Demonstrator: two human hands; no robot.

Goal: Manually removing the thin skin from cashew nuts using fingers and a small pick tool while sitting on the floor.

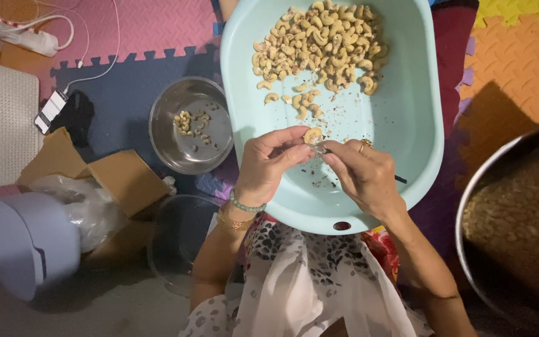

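The left hand (269, 163) pinches a single cashew (312, 135) between thumb and fingertips, while the right hand (362, 175) is closed on a small tool whose tip meets the nut over the near part of the pale green tub (407, 118). This looks like the peeling step, and the next move seems to call for a light scrape without cracking the kernel. The tub holds a pile of cashews (319, 40) at its far end, the small steel bowl (176, 146) a few pieces, and the big steel pan (469, 206) on the right many more nuts.

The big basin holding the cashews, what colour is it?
The basin is pale mint green, seen in the head view.
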